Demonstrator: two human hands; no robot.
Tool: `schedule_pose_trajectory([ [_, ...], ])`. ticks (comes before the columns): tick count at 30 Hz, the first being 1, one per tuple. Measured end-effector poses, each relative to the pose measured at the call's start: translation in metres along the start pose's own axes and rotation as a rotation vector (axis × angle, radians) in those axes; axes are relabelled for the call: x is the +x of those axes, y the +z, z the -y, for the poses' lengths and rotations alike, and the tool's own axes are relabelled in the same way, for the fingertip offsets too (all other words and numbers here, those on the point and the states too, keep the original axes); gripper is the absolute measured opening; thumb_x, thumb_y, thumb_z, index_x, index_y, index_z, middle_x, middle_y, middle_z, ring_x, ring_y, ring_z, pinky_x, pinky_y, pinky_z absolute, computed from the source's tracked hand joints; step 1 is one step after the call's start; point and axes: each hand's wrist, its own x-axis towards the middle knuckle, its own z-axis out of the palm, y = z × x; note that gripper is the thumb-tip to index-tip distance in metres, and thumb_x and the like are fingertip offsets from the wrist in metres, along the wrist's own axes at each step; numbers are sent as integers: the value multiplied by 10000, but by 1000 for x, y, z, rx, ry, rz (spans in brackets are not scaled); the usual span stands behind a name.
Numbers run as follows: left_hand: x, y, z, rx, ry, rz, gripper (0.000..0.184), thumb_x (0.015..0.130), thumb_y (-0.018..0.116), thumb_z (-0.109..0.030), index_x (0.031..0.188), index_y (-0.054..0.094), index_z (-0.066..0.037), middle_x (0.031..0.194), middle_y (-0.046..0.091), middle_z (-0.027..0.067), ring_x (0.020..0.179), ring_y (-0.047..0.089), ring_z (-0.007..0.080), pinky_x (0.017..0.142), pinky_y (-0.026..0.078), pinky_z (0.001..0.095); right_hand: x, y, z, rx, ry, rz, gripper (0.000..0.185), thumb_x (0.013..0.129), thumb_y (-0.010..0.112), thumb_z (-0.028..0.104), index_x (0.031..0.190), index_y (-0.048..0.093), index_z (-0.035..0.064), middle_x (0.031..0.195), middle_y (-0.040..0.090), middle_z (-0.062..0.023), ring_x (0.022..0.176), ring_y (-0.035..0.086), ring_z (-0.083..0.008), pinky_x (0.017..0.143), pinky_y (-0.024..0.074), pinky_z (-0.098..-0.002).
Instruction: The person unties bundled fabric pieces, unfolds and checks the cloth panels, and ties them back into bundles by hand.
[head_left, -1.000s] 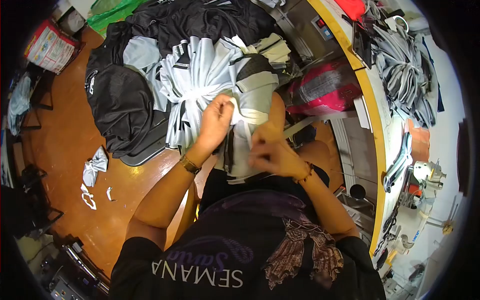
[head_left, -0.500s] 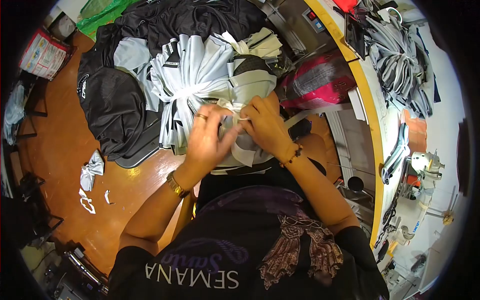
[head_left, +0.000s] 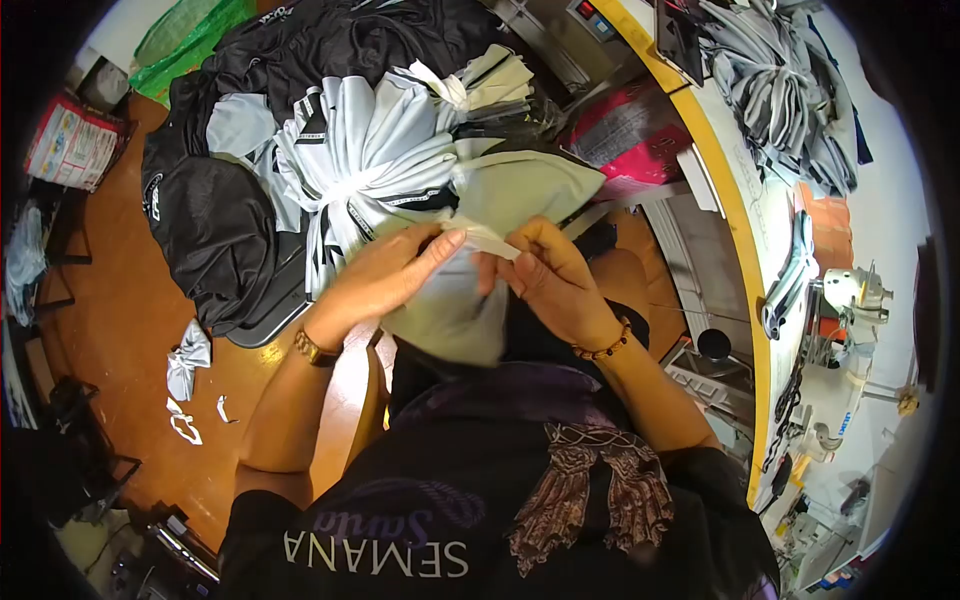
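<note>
Over my lap is a grey-beige fabric bundle, gathered at its middle, its lower part blurred by motion. My left hand is closed on the bundle's gathered middle, thumb on top and fingers mostly hidden. A pale fabric strip runs from beside that thumb to my right hand, which pinches it between thumb and fingers. Just beyond my left hand lies a white fabric bundle, tied at its waist, its pleats fanned out. Behind it sits a smaller cream bundle, tied with a strip.
Black fabric is heaped over a seat at the left. To the right, a yellow-edged table carries a tied grey bundle and a sewing machine. A small grey cloth bundle and white scraps lie on the floor.
The grey-beige bundle has turned and swung, its upper flap now spreading right. My hands have moved apart, the right drawing the strip taut. The view has shifted slightly.
</note>
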Motion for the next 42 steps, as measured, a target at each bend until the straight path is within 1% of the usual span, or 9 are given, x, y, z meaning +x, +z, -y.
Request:
schedule_pose_trajectory([
  [4,0,33,19,-291,400,-219,897,872,591,-591,1453,267,10,1297,539,176,1230,496,267,1034,379,365,11,24,8,398,-49,32,150,1018,484,213,986,430,78,780,414,-6,746,446,-119,689,368,-269],
  [11,-10,69,54,-790,12,143,672,782,781,-253,1332,460,-39,1266,526,95,1095,528,159,955,430,280,-25,32,44,412,91,-108,106,1010,465,168,996,422,72,747,372,-3,662,359,-106,597,311,-273],
  [17,-63,30,53,-1308,426,262,689,792,746,-323,1340,446,-30,1272,536,168,1121,542,265,963,446,363,-80,-36,47,132,100,-217,128,1012,462,202,979,392,100,606,316,28,505,263,-86,530,260,-274],
  [22,-88,1,36,-1054,637,265,830,750,764,-327,1403,365,-7,1320,513,187,1198,504,277,1012,406,351,-33,-60,23,70,168,-499,136,1007,494,222,996,414,113,614,318,35,509,280,-66,531,321,-256],
  [25,-83,-9,22,-569,629,198,916,724,775,-330,1441,316,8,1349,499,198,1244,482,285,1041,382,344,17,-78,3,-771,-256,-582,263,1018,441,242,1202,468,55,1045,501,-91,990,465,-185,851,438,-332],
  [27,-73,-13,19,-182,483,128,973,707,783,-332,1466,284,17,1369,489,206,1275,467,289,1060,366,339,97,-104,74,-47,-131,-334,203,998,477,178,805,458,119,620,357,52,497,325,-44,428,270,-202],
  [31,-82,-13,21,182,-4,75,899,648,821,-270,1393,402,10,1206,616,153,1086,591,229,970,451,346,100,-51,187,60,-417,-36,117,998,474,101,1100,522,73,612,317,65,505,239,-34,421,174,-202],
  [35,-99,-18,58,-710,59,-159,704,711,776,-316,1260,531,50,1131,646,102,1046,595,155,903,455,288,85,-61,214,-140,-565,-369,195,1000,486,93,1182,511,27,636,274,49,539,227,-48,431,168,-215],
  [42,-144,-75,21,-529,187,-565,618,716,751,-213,1231,552,64,1062,654,99,946,601,142,889,452,269,68,-126,255,-283,-523,-314,212,1005,459,111,1183,540,31,661,332,17,520,273,-57,438,249,-204],
])
